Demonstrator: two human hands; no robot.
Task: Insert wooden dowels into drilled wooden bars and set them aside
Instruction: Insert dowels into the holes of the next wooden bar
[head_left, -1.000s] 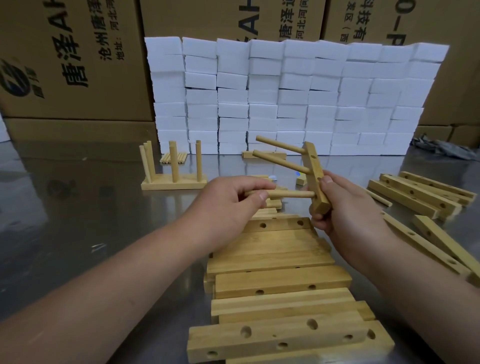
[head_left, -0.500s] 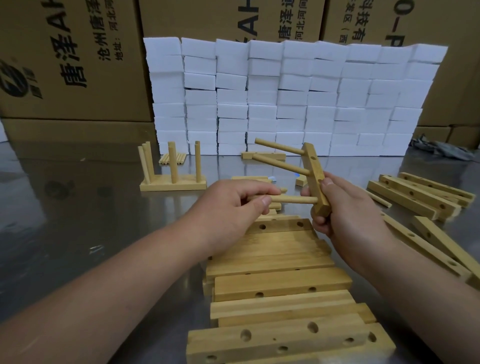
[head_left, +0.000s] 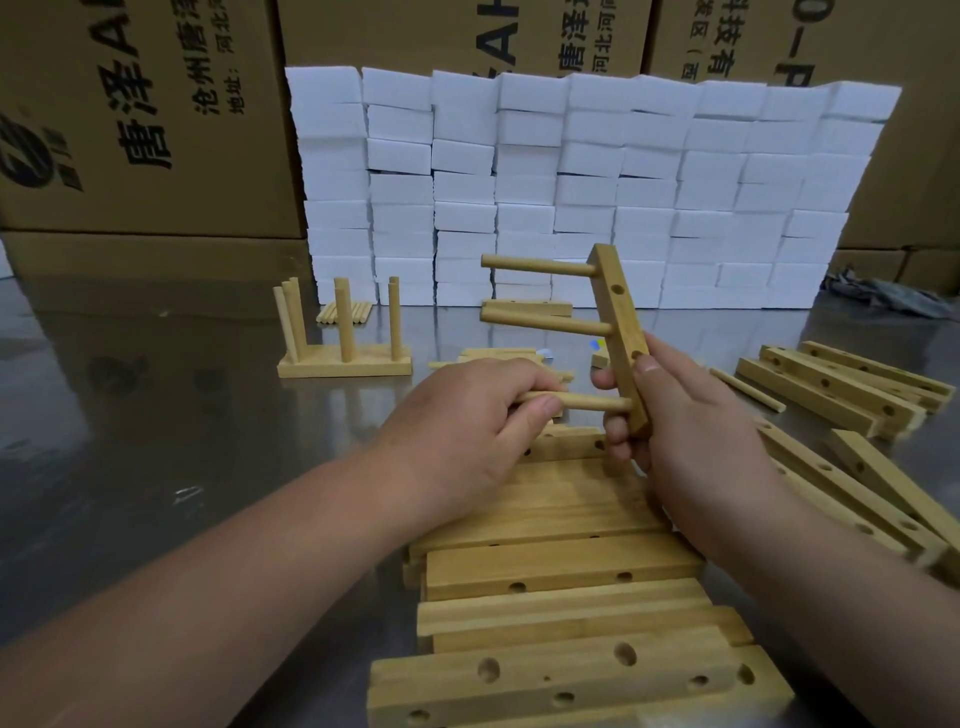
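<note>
Seating the third dowel (head_left: 587, 401): the left hand (head_left: 467, 415) pinches its free end. The exposed length is shorter than a second ago, so it looks driven deeper into the drilled bar (head_left: 621, 332). The right hand (head_left: 691, 431) grips the bar at centre frame, now more upright. Set-aside is likely next. There is open steel table (head_left: 156, 441) at left; loose bars (head_left: 831, 384) crowd the right edge.

Above stacked bars (head_left: 561, 566), a bar (head_left: 618, 312) is being held by the right hand (head_left: 696, 436), its lowest dowel (head_left: 592, 401) by the left hand (head_left: 462, 421).
</note>
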